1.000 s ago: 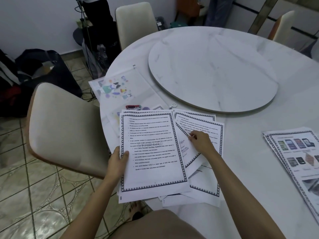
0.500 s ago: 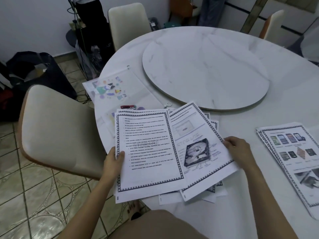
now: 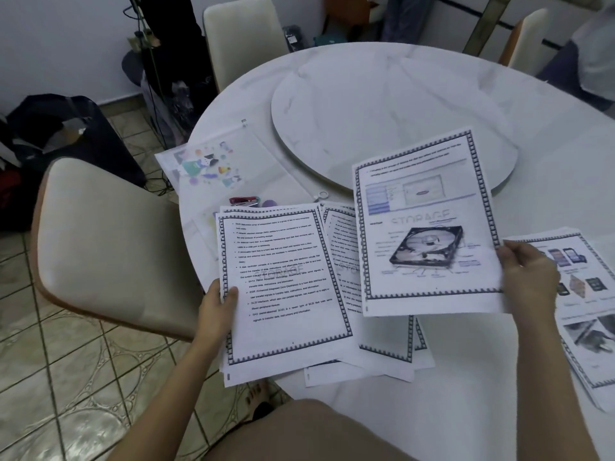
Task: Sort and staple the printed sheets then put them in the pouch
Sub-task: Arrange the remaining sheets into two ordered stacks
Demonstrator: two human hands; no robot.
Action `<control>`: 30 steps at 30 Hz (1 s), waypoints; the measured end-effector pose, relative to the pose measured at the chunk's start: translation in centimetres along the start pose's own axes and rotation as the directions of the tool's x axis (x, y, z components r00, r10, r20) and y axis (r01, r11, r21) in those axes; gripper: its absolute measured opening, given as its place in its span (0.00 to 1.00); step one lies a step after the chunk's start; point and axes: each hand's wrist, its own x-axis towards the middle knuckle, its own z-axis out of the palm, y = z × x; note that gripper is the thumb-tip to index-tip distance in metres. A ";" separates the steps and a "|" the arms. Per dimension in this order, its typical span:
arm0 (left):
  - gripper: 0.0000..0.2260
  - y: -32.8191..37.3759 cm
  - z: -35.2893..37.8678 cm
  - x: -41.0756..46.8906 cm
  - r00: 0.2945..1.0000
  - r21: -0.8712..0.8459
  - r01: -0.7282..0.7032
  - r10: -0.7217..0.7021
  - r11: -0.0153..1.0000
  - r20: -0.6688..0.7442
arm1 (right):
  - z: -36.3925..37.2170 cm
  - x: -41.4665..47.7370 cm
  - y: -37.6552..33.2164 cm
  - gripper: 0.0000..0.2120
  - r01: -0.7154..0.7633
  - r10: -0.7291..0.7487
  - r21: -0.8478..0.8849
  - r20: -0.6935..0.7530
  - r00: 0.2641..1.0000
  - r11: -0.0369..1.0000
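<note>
My left hand grips a stack of text sheets by its left edge, thumb pressed on the top page and fingers hidden underneath. The top page is dense bulleted print inside a dark patterned border. The stack's near end hangs past the table edge, towards my lap.

My right hand pinches a single picture sheet at its lower right edge. The sheet is lifted off the table and tilted, with its far end higher than my fingers. It shows a faint word, STORAGE, above a photograph of an open hard drive, and a screenshot higher up the page.

Between my two hands, under the lifted sheet, loose sheets lie fanned on the table, partly tucked under the stack in my left hand. Just beyond my right hand, on its outer side, a second pile of sheets lies flat, printed with pictures of phones.

Beyond my left hand, the clear pouch lies flat at the table's far left edge, with colourful shapes showing on it. A small red stapler lies between the pouch and the top of the stack I hold, close to the stack.

Further beyond both hands sits a round marble turntable. A cream chair stands on my left hand's outer side.
</note>
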 end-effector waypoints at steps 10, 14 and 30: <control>0.13 0.5 0.6 -0.3 1.000 -0.021 -0.017 0.017 1.000 0.014 | 7.8 -6.0 -1.9 0.09 0.017 -0.037 0.102 0.202 0.979 0.995; 0.14 0.6 0.6 -0.4 1.000 -0.061 -0.014 0.015 0.998 0.018 | 10.9 -10.0 -2.4 0.08 0.029 -0.069 0.144 0.279 0.958 0.989; 0.14 0.5 0.0 -0.2 0.997 -0.036 -0.070 0.068 0.997 -0.033 | 11.1 -9.9 -1.1 0.11 0.015 -0.047 0.087 0.381 0.923 0.996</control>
